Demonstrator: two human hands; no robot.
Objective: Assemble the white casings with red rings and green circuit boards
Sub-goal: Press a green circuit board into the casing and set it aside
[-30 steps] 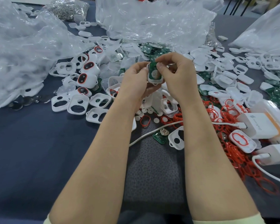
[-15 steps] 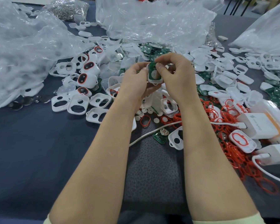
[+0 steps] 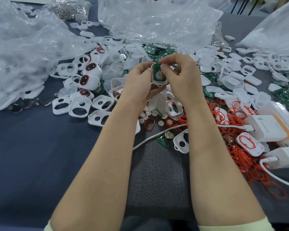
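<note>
Both hands hold one white casing (image 3: 160, 82) up above the table's middle. A green circuit board (image 3: 158, 74) sits inside it, facing me. My left hand (image 3: 138, 80) grips the casing from the left and below. My right hand (image 3: 182, 77) pinches the casing's top right edge, thumb over the board. Loose red rings (image 3: 240, 157) lie heaped at the right. Empty white casings (image 3: 80, 107) lie at the left, and casings fitted with red rings (image 3: 88, 80) sit behind them. More green boards (image 3: 157, 51) are piled beyond my hands.
Clear plastic bags (image 3: 157, 19) cover the back and left of the dark blue table (image 3: 32, 155). White chargers (image 3: 267, 129) with a white cable (image 3: 157, 136) lie at the right. A loose green board (image 3: 165, 139) and a casing (image 3: 182, 142) rest between my forearms.
My right thumb and fingers have shifted slightly on the casing's top edge. The casing stays in the same place.
</note>
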